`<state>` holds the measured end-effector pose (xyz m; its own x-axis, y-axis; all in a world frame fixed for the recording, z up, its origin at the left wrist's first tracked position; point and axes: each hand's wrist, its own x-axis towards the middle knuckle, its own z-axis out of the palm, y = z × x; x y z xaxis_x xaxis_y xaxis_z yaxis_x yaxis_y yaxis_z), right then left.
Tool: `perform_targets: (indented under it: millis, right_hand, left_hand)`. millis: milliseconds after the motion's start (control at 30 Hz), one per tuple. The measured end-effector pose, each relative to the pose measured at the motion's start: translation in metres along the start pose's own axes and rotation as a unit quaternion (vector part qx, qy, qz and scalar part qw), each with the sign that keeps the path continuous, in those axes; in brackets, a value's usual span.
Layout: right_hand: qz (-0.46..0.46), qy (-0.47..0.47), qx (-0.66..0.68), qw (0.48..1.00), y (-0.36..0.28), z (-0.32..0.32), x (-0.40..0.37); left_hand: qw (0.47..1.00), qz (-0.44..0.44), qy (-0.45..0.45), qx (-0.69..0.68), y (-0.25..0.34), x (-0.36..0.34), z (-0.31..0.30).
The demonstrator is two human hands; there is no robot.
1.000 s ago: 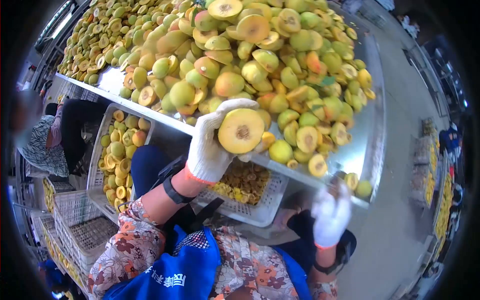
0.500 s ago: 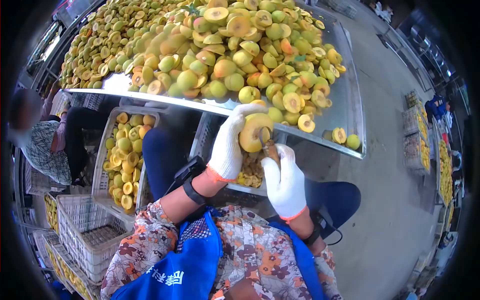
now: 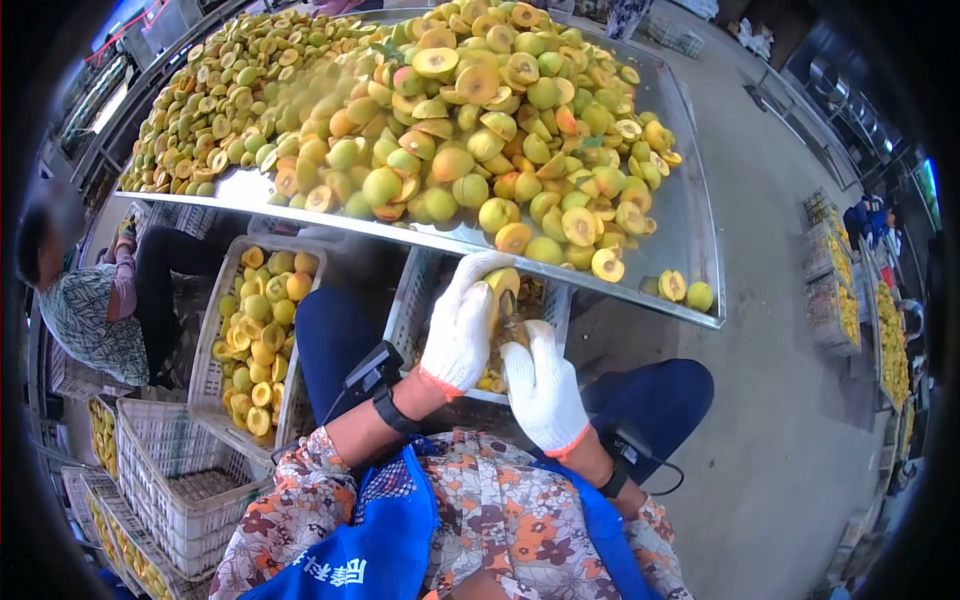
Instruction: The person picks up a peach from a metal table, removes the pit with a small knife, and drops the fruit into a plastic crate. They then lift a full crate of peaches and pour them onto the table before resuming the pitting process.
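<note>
My left hand, in a white glove, is closed around a halved yellow fruit, over a crate below the tray's front edge. My right hand, also gloved in white, grips a small tool with a brownish handle, its curved metal end at the fruit's cut face. The fruit is turned partly edge-on, so its cut side shows little. Beneath both hands, the crate holds fruit pieces. Just beyond, halved fruit is heaped on the metal tray.
At the left, a crate of fruit halves stands near a white crate. A seated person is at the far left. Stacked crates and another person are at the right.
Both hands have moved slightly down and closer together. The held fruit has turned from facing the camera to partly edge-on, with the tool's tip still against it.
</note>
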<state>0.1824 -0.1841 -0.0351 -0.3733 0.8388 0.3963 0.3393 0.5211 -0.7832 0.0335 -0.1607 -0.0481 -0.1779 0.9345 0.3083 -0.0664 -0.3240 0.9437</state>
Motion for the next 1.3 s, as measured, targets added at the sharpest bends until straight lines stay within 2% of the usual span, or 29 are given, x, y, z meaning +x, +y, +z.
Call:
perform_targets:
  millis: [67,100,133,167,200,267,300,333,400,433,467,533,567,600,633,667,733,800,867,900,933,967,1000,1033,1067,1100,1133,1200,1300]
  right_hand:
    - [0.031,-0.047,-0.012,0.998,0.002,0.002,-0.001]
    - [0.028,-0.048,-0.011,0.998,0.008,0.006,-0.002]
    - [-0.038,-0.054,-0.065,0.996,0.018,0.011,-0.006]
    - [-0.104,-0.060,-0.120,0.985,0.026,0.014,-0.006]
    - [-0.105,-0.062,-0.119,0.985,0.029,0.015,-0.003]
    - [-0.099,-0.073,-0.106,0.987,0.034,0.016,-0.001]
    - [-0.093,-0.093,-0.083,0.988,0.042,0.015,0.001]
    - [-0.063,-0.098,-0.081,0.990,0.038,0.012,0.005]
    - [-0.044,-0.059,-0.095,0.993,0.037,0.013,0.011]
    - [0.000,-0.042,-0.082,0.996,0.039,0.019,0.011]
    - [0.003,-0.045,-0.080,0.996,0.042,0.021,0.011]
    - [-0.141,-0.026,-0.159,0.977,0.049,0.021,0.011]
    - [-0.136,-0.031,-0.158,0.978,0.050,0.019,0.008]
    - [0.105,-0.095,0.056,0.988,0.049,0.017,0.003]
    - [0.336,-0.146,0.264,0.892,0.048,0.016,-0.001]
    - [0.344,-0.148,0.266,0.888,0.045,0.015,-0.002]
    - [0.418,-0.112,0.544,0.719,0.040,0.012,0.004]
    - [0.415,-0.129,0.535,0.724,0.045,0.014,0.000]
    - [0.463,-0.115,0.615,0.628,0.046,0.012,0.000]
    - [0.465,-0.113,0.616,0.626,0.046,0.012,0.000]
    - [0.483,-0.106,0.639,0.589,0.046,0.012,0.001]
    - [0.502,-0.099,0.661,0.549,0.046,0.013,0.001]
    - [0.504,-0.101,0.662,0.546,0.048,0.013,0.000]
    - [0.500,-0.111,0.678,0.527,0.051,0.013,0.000]
    - [0.497,-0.127,0.693,0.507,0.055,0.015,0.002]
    - [0.484,-0.163,0.704,0.494,0.062,0.016,0.001]
    - [0.505,-0.145,0.689,0.500,0.058,0.017,0.003]
    - [0.509,-0.121,0.722,0.453,0.059,0.017,0.004]
    - [0.506,-0.102,0.736,0.438,0.063,0.022,-0.002]
  left_hand:
    - [0.999,-0.008,-0.006,0.035,0.002,0.009,-0.010]
    - [0.998,-0.040,-0.049,0.028,-0.004,0.015,-0.017]
    - [0.993,-0.073,-0.091,0.021,-0.007,0.021,-0.023]
    - [0.989,-0.062,-0.126,0.037,-0.004,0.027,-0.028]
    - [0.990,-0.062,-0.124,0.037,-0.010,0.034,-0.034]
    - [0.976,-0.094,-0.183,0.076,-0.030,0.038,-0.043]
    - [0.972,-0.134,-0.179,0.076,-0.032,0.043,-0.044]
    - [0.963,-0.235,-0.133,-0.018,-0.026,0.043,-0.039]
    - [0.994,-0.050,-0.087,-0.047,-0.023,0.039,-0.026]
    - [0.998,-0.041,-0.053,-0.003,-0.024,0.033,-0.018]
    - [0.999,-0.030,-0.018,0.041,-0.025,0.028,-0.013]
    - [0.998,-0.063,-0.005,0.011,-0.035,0.027,-0.017]
    - [0.992,-0.103,-0.055,0.046,-0.040,0.030,-0.022]
    - [0.981,-0.143,-0.104,0.079,-0.044,0.033,-0.026]
    - [0.975,-0.181,-0.126,0.040,-0.047,0.038,-0.028]
    - [0.973,-0.190,-0.125,0.039,-0.051,0.033,-0.026]
    - [0.990,-0.084,-0.094,0.063,-0.059,0.028,-0.022]
    - [0.989,-0.072,-0.110,0.063,-0.064,0.031,-0.026]
    - [0.972,-0.143,-0.184,-0.029,-0.069,0.037,-0.030]
    - [0.977,-0.118,-0.175,-0.009,-0.073,0.035,-0.028]
    - [0.977,-0.119,-0.176,-0.009,-0.075,0.032,-0.024]
    - [0.989,-0.094,-0.116,0.010,-0.076,0.026,-0.018]
    - [0.996,-0.068,-0.053,0.030,-0.077,0.022,-0.014]
    - [0.994,-0.091,-0.066,-0.002,-0.077,0.025,-0.015]
    - [0.973,-0.164,-0.126,-0.100,-0.085,0.030,-0.022]
    - [0.973,-0.160,-0.133,-0.104,-0.087,0.029,-0.023]
    - [0.973,-0.155,-0.136,-0.105,-0.089,0.030,-0.023]
    - [0.983,-0.086,-0.141,-0.077,-0.090,0.027,-0.025]
    - [0.973,-0.119,-0.168,-0.107,-0.092,0.031,-0.033]
